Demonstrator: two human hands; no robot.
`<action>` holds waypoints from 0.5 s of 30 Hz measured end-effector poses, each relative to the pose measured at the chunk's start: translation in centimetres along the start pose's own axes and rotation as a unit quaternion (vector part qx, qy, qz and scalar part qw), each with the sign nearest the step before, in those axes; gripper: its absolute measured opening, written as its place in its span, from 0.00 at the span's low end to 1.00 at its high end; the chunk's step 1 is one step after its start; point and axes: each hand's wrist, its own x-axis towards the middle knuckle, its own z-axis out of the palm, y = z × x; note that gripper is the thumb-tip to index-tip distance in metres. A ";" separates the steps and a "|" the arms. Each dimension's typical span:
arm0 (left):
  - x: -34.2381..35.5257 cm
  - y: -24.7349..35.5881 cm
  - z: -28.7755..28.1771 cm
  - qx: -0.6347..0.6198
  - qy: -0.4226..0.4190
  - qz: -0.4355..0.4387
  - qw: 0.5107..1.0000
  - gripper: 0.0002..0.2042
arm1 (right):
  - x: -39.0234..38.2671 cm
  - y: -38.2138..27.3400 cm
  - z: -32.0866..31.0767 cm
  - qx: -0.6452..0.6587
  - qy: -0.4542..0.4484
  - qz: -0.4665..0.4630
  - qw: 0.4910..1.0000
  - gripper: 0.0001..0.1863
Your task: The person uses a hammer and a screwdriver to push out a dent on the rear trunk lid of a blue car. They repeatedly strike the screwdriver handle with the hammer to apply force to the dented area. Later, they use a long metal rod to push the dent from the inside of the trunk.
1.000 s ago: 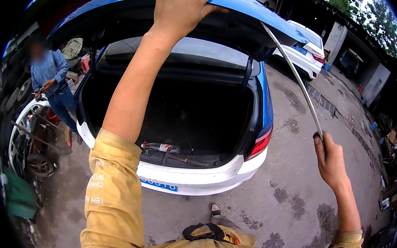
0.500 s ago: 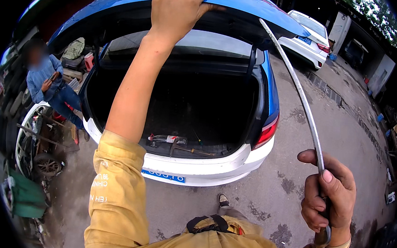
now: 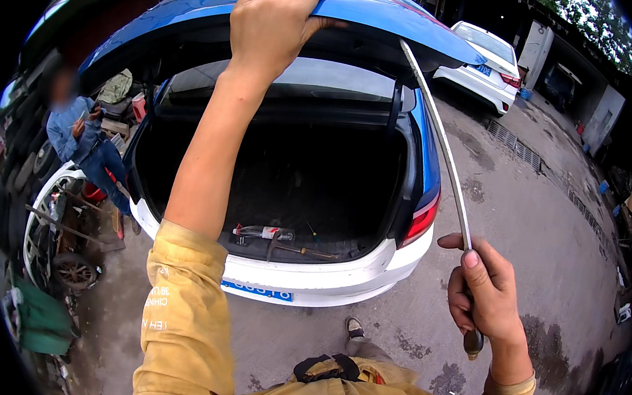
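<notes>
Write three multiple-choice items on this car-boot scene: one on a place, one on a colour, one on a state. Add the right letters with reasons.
1. Where does the left hand rest?
A. on the edge of the raised boot lid
B. on the rear bumper
C. on the ground

2. What colour is the parked car behind?
A. red
B. white
C. black

3. What state is the right hand in?
A. open and empty
B. closed round a long thin metal strip
C. pressed flat on the bumper

Answers: 1 A, its fingers curl over the lid's edge; 2 B, its body is white; 3 B, the fingers wrap the strip's lower end.
</notes>
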 end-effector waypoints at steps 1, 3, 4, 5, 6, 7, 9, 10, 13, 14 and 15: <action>-0.3 0.0 0.0 0.006 0.001 0.008 1.000 0.18 | -1.0 -2.5 0.7 0.022 -0.005 0.025 0.999 0.21; -0.1 0.0 -0.1 0.008 -0.001 0.018 1.000 0.17 | -2.1 -4.6 1.6 0.050 0.001 0.057 0.997 0.21; 0.1 0.0 -0.2 0.011 -0.002 0.027 1.000 0.17 | -1.9 -4.9 1.7 0.056 0.004 0.063 0.996 0.21; 0.2 -0.2 -0.1 0.023 -0.002 0.033 0.999 0.17 | -1.8 -5.1 1.8 0.055 0.007 0.067 0.996 0.20; 0.2 -0.3 -0.1 0.018 -0.006 0.030 0.999 0.17 | -1.3 -4.2 1.6 0.021 0.015 0.047 0.999 0.20; 0.2 -0.5 0.0 0.015 -0.011 0.027 0.999 0.17 | -0.2 -2.1 1.5 -0.012 0.021 0.027 0.999 0.19; 0.9 -0.2 0.4 -0.002 -0.002 0.015 1.000 0.17 | 2.6 2.6 0.4 -0.135 0.074 -0.061 0.986 0.17; 1.1 0.2 0.9 -0.011 0.007 0.008 1.000 0.17 | 4.2 5.0 -0.4 -0.220 0.115 -0.127 0.960 0.16; 1.4 0.1 1.5 -0.007 0.021 0.001 1.000 0.17 | 6.7 8.9 -0.5 -0.256 0.158 -0.248 0.921 0.15; 1.0 0.3 1.3 -0.008 0.016 0.003 1.000 0.17 | 6.8 9.0 -0.6 -0.251 0.153 -0.239 0.925 0.15; 1.4 0.3 0.8 0.001 0.029 0.025 0.999 0.17 | 7.2 8.9 -0.9 -0.247 0.148 -0.230 0.930 0.15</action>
